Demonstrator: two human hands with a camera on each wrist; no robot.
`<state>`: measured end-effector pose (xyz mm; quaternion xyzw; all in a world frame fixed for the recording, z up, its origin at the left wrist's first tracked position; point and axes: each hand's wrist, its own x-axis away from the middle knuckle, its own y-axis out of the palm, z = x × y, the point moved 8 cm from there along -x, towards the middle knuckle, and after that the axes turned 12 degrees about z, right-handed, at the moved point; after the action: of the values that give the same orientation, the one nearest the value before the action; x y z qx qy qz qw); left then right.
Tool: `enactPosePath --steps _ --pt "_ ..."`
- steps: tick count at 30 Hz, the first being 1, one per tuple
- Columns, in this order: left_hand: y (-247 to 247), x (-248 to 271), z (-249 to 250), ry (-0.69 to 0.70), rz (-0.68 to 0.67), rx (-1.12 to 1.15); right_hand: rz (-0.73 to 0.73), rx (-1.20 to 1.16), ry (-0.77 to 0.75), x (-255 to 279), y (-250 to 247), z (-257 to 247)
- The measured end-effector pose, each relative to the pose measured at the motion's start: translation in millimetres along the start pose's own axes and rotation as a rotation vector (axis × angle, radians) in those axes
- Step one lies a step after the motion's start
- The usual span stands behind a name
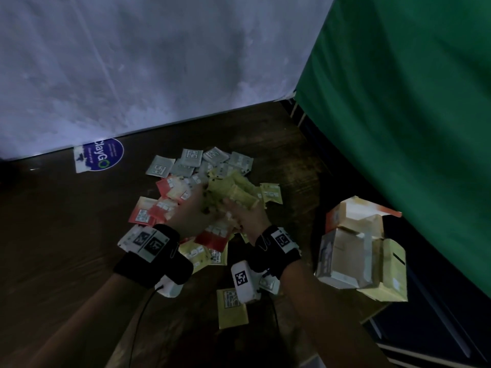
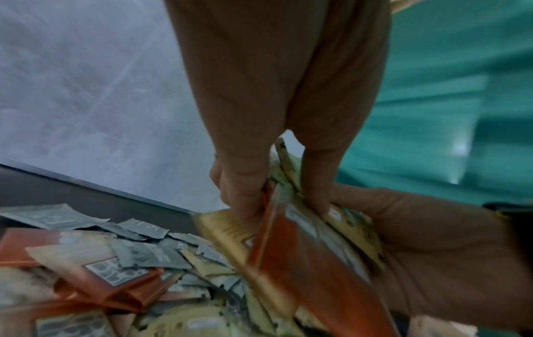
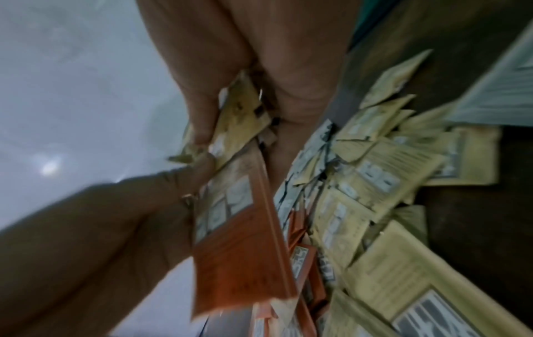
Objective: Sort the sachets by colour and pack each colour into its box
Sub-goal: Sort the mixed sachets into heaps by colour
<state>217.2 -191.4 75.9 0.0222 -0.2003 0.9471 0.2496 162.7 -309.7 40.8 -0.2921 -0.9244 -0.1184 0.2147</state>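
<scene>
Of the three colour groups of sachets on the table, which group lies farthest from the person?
The grey sachets: they lie at the pile's far edge near the wall, beyond the red sachets and yellow sachets.

- The place looks like a makeshift recording corner set up indoors, not a kitchen or a shop; what kind of building it is cannot be told.
- A dark wooden table (image 1: pixel 79 235) serves as the work surface, dimly lit.
- A pale sheet (image 1: pixel 146 62) hangs as a backdrop right behind the table's far edge.
- A green cloth (image 1: pixel 411 102) hangs along the right side, closing the space off.
- A round blue sticker (image 1: pixel 102 157) with printed lettering is stuck on the table near the sheet.
- Both wrists carry black straps (image 1: pixel 154 261) with printed tags and a cable.
</scene>
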Motion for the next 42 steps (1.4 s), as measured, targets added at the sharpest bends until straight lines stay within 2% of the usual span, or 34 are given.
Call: enactPosePath --steps 4,9,11,16,19,23,27,31,35,38,40,42 --pt "2.5 5.8 -21.8 -0.075 0.036 -0.240 0.082 -0.089 0.087 -0.8 -23.4 13.6" --pt "-7.2 14.7 -45.6 -0.114 -0.051 -0.406 0.201 -0.094 0.247 3.3 -53.1 38.1" --pt "-25.6 17.3 -55.7 -0.166 -0.003 -0.380 0.191 -0.091 0.280 13.4 -62.9 43.4" --pt "-63.8 19.5 -59.1 -0.203 0.243 -0.322 0.101 -0.119 0.358 55.0 -77.4 74.8" --pt "-52.1 28.6 -51.4 -0.193 0.161 -0.275 0.112 -0.181 0.396 73.6 -74.6 89.7" --pt "-3.4 60.4 -29.7 -0.033 -0.065 -0.482 0.233 -0.291 0.417 75.1 -77.1 95.7" --pt "28.0 83.1 -20.2 -0.057 -0.053 -0.417 0.284 -0.344 0.433 73.2 -75.4 94.1" --pt "33.8 77.7 -24.7 -0.023 0.023 -0.430 0.230 -0.309 0.432 71.8 -68.6 87.4" --pt "38.5 73.1 -26.6 0.020 -0.096 -0.445 0.216 -0.299 0.425 72.3 -68.8 93.1" --pt "40.9 77.6 -27.7 -0.007 -0.162 -0.464 0.231 -0.334 0.435 74.5 -70.1 98.7" --pt "40.1 79.4 -24.0 -0.010 -0.092 -0.432 0.226 -0.343 0.431 76.8 -68.1 99.9" --pt "36.2 80.0 -19.8 0.004 0.032 -0.401 0.218 -0.357 0.425 78.7 -65.0 102.9"
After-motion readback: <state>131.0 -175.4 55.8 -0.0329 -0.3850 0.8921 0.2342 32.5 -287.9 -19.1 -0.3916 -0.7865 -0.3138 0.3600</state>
